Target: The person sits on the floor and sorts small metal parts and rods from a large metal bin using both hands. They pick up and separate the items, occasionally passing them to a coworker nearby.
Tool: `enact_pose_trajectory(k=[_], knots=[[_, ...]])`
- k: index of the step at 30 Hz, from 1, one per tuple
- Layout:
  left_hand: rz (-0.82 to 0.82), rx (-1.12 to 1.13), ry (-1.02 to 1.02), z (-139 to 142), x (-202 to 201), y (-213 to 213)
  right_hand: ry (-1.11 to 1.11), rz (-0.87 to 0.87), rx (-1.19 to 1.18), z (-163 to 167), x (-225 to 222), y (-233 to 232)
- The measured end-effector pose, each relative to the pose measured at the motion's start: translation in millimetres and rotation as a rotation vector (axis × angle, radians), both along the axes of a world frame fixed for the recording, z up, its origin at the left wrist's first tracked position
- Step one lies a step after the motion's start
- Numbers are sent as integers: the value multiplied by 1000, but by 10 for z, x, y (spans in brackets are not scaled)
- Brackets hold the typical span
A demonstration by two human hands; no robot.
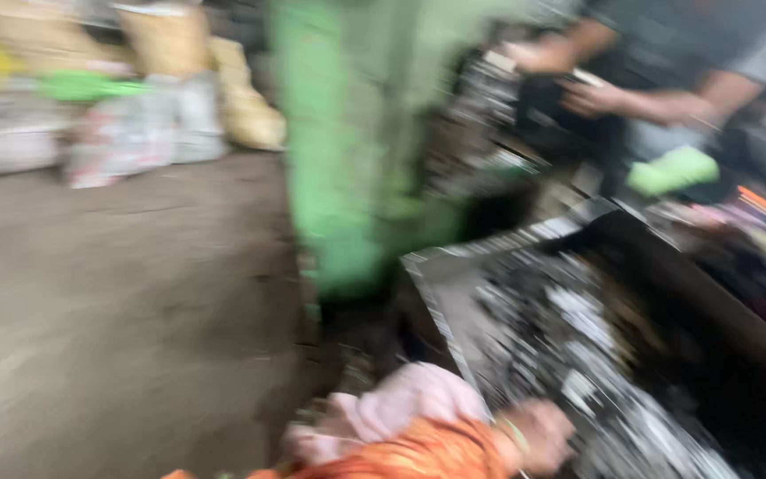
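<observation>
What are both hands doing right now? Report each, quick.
Left hand: not in view.
Right hand: at the edge of the metal bin of metal parts; too blurred to tell open or closed.

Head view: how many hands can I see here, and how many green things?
Person's own hand, orange sleeve, at the tray of metal parts: 1
Co-worker's hands: 2
Green things, all blurred: machine column, soft lump, strip: 3
Total: 6
</observation>
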State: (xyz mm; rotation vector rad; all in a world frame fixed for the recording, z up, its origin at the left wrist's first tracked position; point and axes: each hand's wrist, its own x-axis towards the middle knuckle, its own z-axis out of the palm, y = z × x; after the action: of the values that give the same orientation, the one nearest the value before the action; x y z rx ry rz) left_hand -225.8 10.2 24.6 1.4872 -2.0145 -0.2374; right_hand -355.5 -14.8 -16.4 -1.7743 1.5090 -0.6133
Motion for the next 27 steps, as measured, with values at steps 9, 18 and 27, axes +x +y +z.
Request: enact_pose_trajectory(k=[9, 18, 27], knots=[[47, 502, -161, -439, -312, -267, -414, -354, 0, -411, -2135, 492], [-56, 447, -520, -614, -571, -413, -484, -808, -481, 332, -2947, 652], [-195, 452, -578, -891, -939, -847, 834, -1133, -828, 821, -4635, 967]])
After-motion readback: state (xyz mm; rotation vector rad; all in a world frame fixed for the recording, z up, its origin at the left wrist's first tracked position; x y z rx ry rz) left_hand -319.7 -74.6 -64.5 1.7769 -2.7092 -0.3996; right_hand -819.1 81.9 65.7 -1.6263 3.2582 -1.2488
